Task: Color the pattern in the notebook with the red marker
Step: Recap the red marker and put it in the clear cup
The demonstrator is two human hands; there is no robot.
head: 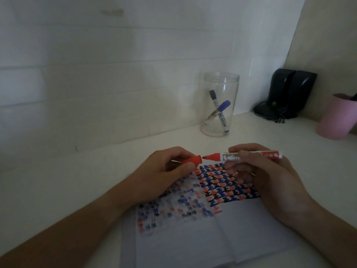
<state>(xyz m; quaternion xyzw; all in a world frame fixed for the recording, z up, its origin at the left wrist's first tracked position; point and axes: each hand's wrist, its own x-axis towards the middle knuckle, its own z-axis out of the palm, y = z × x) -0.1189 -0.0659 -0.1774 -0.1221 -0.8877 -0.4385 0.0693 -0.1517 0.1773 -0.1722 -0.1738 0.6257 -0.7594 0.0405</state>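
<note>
With the cap (190,160) pinched in our left hand (164,172), right-hand fingers (244,156) pinch the red marker (251,156) above the notebook (193,244). We park the cap, then fill only unfinished pattern (228,185) cells.

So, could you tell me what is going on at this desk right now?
A person sits over an open notebook partly filled with a red, blue and black pattern. The right hand holds a red marker level above the page, its tip bare. The left hand holds the red cap just off that tip, a small gap between them. Nothing touches the paper. Two other markers stand in a clear jar behind.
</note>
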